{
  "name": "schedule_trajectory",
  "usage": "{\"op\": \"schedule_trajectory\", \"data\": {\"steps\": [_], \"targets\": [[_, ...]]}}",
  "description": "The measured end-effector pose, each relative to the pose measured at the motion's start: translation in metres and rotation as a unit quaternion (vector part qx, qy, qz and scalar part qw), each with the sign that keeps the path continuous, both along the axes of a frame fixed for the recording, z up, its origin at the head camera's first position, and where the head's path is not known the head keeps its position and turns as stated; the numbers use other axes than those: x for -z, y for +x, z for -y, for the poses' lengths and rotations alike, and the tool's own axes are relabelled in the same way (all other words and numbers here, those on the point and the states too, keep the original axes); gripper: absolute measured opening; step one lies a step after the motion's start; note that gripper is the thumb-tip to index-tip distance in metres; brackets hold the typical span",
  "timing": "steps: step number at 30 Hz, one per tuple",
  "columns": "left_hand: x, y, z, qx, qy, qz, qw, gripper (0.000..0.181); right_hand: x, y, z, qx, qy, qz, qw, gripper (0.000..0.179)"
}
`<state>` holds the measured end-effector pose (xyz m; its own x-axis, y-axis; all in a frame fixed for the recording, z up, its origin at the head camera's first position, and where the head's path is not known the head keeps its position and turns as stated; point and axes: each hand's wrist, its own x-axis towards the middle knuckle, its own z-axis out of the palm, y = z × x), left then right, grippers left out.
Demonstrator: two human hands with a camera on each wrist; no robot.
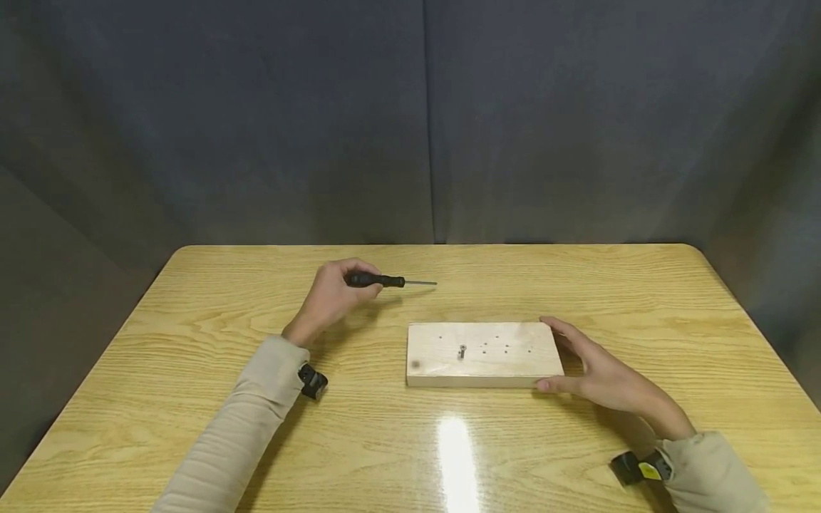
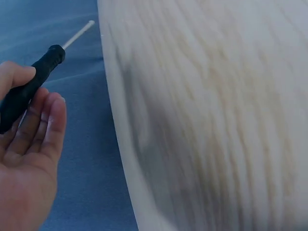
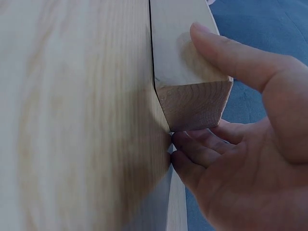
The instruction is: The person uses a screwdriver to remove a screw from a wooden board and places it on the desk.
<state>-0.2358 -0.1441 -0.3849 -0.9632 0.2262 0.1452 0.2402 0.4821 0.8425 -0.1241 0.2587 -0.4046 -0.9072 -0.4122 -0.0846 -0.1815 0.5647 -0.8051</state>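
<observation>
My left hand (image 1: 330, 291) holds a black-handled screwdriver (image 1: 393, 281) above the table, to the left of and behind a pale wooden block (image 1: 436, 363). The screwdriver's thin metal shaft points right. In the left wrist view, thumb and fingers pinch the screwdriver handle (image 2: 48, 62). A small screw (image 1: 462, 351) stands in the block's top face, left of several small holes. My right hand (image 1: 606, 376) grips the block's right end, thumb on the near side and fingers at the far side. The right wrist view shows the thumb against the block (image 3: 192, 103).
The block lies flat on a wood-grain table (image 1: 224, 313) with rounded far corners. Dark curtains (image 1: 430, 128) hang behind the table and at both sides. A bright light reflection lies on the tabletop in front of the block.
</observation>
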Motion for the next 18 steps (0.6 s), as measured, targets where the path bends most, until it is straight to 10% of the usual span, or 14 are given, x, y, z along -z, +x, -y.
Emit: {"op": "schedule_trajectory", "data": {"steps": [18], "targets": [[-0.017, 0.007, -0.009, 0.01, 0.046, -0.007, 0.9988, 0.022, 0.0, 0.0, 0.0, 0.006, 0.004, 0.0, 1.0, 0.1]]}}
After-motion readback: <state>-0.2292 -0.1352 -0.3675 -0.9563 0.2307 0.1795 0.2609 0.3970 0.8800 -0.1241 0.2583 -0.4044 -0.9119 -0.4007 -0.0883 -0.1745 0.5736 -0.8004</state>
